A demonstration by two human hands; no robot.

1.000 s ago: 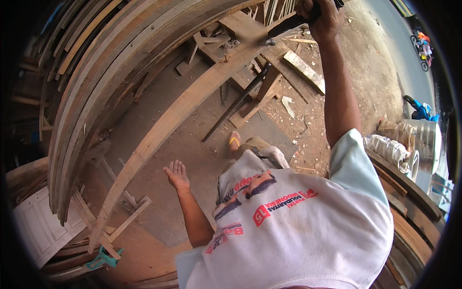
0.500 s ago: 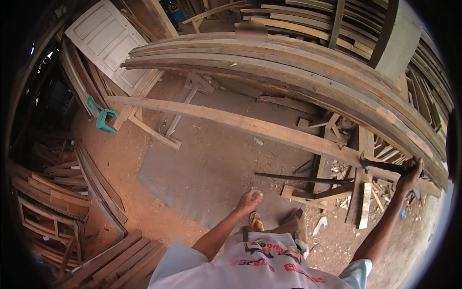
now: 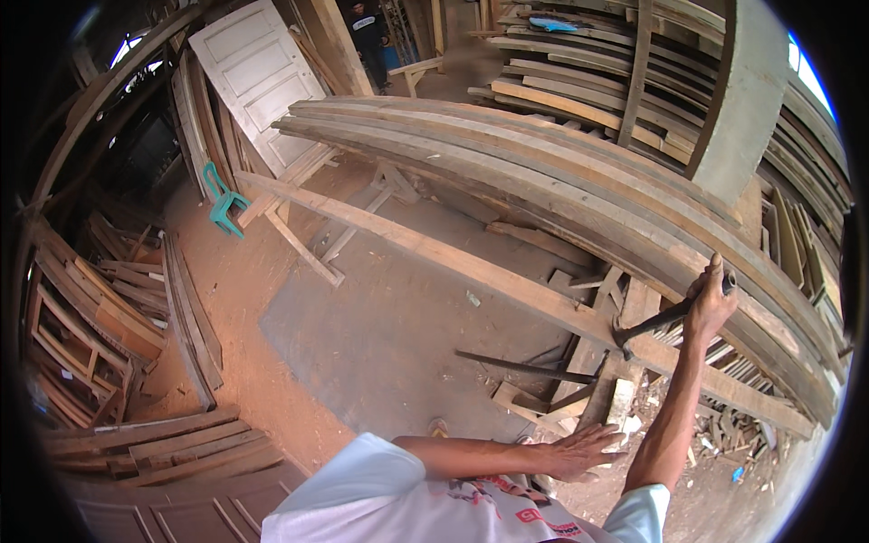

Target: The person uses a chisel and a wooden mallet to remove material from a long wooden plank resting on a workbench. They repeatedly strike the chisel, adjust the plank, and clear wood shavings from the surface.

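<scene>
My right hand (image 3: 709, 306) is closed around the dark handle of a hammer (image 3: 665, 319). The hammer's head rests at the long narrow plank (image 3: 425, 244), toward its right end. Fingers outstretched and apart, my left hand (image 3: 584, 452) holds nothing; it hovers in front of my body, just left of my right forearm. The plank runs from the back left to the right, lying across a wooden trestle (image 3: 330, 240) at its left and a wooden support (image 3: 611, 385) near the hammer.
Behind the plank lies a stack of long boards (image 3: 507, 149). A green plastic chair (image 3: 222, 201) and a white panelled door (image 3: 253, 77) stand at the back left. A dark bar (image 3: 525, 366) juts out left of the support. More boards (image 3: 181, 448) lie at lower left. A person (image 3: 367, 41) stands far back.
My right hand has moved left with the hammer, whose head now sits further left along the plank. My left hand has swung right and its fingers have spread. The view has shifted.
</scene>
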